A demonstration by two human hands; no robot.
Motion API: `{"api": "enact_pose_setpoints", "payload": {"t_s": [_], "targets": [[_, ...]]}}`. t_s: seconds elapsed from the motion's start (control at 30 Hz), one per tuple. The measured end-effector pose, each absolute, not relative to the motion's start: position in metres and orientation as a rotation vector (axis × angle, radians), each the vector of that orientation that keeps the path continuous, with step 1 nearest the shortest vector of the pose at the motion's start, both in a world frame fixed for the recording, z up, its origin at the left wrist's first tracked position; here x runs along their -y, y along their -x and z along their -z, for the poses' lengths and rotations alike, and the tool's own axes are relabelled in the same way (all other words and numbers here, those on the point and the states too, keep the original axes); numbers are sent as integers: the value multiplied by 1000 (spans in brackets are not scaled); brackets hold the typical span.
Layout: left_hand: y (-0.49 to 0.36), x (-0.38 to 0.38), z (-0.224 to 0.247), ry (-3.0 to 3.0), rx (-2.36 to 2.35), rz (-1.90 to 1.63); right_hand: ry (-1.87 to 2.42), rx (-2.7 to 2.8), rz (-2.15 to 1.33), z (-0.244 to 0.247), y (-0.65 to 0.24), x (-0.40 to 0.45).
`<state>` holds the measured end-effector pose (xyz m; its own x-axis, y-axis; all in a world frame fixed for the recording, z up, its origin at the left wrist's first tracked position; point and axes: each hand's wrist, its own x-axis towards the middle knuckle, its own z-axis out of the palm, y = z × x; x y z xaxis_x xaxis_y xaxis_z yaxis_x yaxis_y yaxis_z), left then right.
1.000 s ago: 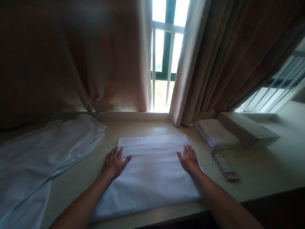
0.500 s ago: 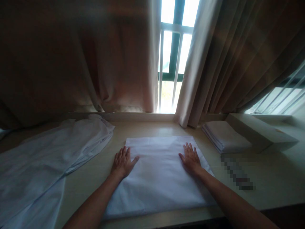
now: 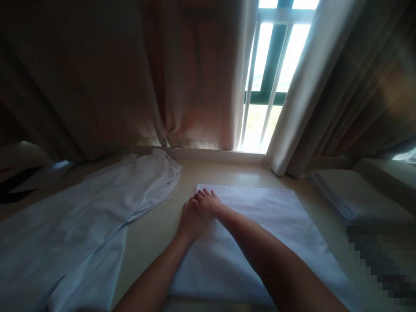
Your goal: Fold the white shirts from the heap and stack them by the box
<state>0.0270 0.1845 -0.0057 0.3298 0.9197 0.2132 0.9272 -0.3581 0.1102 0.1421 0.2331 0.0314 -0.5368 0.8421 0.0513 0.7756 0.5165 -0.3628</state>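
Observation:
A white cloth [image 3: 260, 216] lies folded into a flat rectangle on the light wooden surface. At its left edge rests my left hand [image 3: 191, 223], its fingers mostly covered by my other hand. My right hand [image 3: 207, 203] reaches across the cloth and lies partly over the left one near the upper left corner, palm down with fingers spread. The right forearm crosses above the cloth and covers part of it.
Loose white fabric [image 3: 91, 208] is heaped at the left. A folded white stack [image 3: 364, 197] sits at the right, beside a pale box [image 3: 390, 175]. A pixelated dark object [image 3: 386, 264] lies nearer. Curtains [image 3: 201, 86] hang behind by a barred window [image 3: 271, 65].
My right hand has moved left across the cloth, onto my left hand at the left edge. The view has turned left, so the surroundings appear farther right.

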Motion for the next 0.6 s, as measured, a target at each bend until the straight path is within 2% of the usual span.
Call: {"api": "enact_pose_setpoints", "payload": {"t_s": [0.33,0.6], "targets": [[-30,-182,7,2347,1832,449,1431,2453,-472,-25,-124,-265],[-27,-185,12,2382,1862,285,1406,2421,-387,-21,-148,-217]]}}
